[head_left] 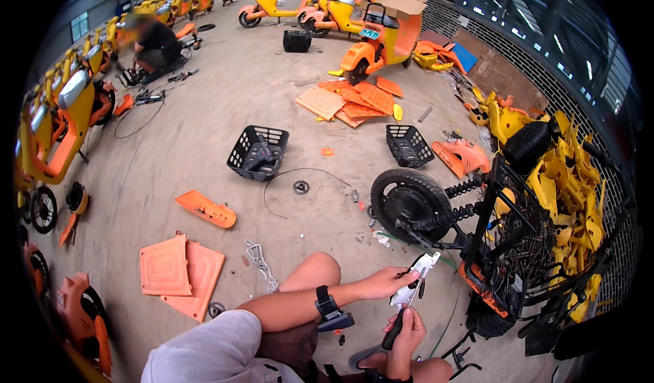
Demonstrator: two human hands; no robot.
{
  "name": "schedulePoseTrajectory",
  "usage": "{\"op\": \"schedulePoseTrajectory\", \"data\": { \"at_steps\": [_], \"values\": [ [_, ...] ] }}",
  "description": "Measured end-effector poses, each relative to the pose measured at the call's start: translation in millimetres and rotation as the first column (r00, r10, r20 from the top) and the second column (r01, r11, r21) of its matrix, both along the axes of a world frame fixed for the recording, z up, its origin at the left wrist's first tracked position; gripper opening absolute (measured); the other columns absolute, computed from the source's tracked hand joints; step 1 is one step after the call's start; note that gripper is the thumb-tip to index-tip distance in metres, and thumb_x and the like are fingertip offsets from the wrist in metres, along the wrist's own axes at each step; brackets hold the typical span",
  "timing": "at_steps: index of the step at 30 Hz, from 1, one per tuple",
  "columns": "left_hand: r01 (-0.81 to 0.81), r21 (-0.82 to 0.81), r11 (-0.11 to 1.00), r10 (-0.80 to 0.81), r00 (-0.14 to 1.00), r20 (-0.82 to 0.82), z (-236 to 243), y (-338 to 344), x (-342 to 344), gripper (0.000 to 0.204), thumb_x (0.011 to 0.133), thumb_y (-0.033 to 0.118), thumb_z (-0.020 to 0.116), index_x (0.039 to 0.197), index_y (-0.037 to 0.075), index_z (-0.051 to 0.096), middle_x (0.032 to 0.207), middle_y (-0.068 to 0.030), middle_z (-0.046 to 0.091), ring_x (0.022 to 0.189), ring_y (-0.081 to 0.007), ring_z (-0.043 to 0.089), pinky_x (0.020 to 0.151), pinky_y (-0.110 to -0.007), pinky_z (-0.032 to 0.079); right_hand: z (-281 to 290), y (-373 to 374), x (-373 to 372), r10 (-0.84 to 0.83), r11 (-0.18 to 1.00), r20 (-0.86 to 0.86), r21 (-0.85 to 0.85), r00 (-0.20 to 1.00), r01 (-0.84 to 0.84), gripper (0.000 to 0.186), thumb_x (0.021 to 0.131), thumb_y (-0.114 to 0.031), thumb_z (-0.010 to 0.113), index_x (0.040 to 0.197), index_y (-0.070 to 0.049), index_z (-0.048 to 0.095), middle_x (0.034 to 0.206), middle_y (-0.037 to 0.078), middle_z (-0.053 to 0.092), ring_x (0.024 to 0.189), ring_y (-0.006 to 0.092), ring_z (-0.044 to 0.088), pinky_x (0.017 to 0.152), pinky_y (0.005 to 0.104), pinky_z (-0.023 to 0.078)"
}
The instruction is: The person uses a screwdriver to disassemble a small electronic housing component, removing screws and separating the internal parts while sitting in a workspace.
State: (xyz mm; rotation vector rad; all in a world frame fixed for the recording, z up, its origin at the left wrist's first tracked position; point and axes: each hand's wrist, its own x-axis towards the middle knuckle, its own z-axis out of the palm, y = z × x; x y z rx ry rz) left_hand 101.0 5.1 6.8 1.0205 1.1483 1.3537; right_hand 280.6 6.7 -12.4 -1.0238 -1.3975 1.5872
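Grey shirt cloth (pixel 204 345) was seen at lower left, and a black wheel (pixel 409 204) right of centre. Below it, by the nearly closed left hand (pixel 388 283) a white part (pixel 424 267) was pinched, and by the curled right hand (pixel 410 330) a black handle (pixel 392 331), apparently so that both ends were steadied.

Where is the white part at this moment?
The white part is held in the left hand, in the head view's lower right, between the black wheel above and the right hand below.
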Motion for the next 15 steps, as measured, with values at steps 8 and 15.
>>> {"op": "schedulePoseTrajectory", "data": {
  "at_steps": [8,15],
  "values": [
    [-0.018,-0.085,0.996,-0.009,0.951,-0.308,-10.6,0.7,-30.5,0.050,0.097,0.047,0.056,0.096,-0.001,0.070,0.064,-0.0062,0.060,0.062,-0.0110,0.051,0.056,-0.030,0.044,5.4,2.3,-10.2,0.032,0.991,0.031,-0.132,0.999,-0.028,0.032,0.098,-0.026,0.055,0.106,0.004,0.062,0.065,0.011,0.061,0.044,0.0156,0.056,0.042,0.0256,0.044],
    [0.028,-0.098,0.995,-0.053,0.962,-0.268,-16.1,-7.3,-42.0,0.048,0.096,0.046,0.058,0.095,0.000,0.072,0.072,-0.0043,0.066,0.067,-0.0110,0.060,0.060,-0.026,0.052,3.6,6.6,-11.8,0.020,0.981,0.015,-0.195,1.000,-0.017,0.029,0.097,-0.024,0.058,0.107,0.003,0.063,0.068,0.013,0.064,0.046,0.0161,0.058,0.043,0.0265,0.046]
  ]
}}
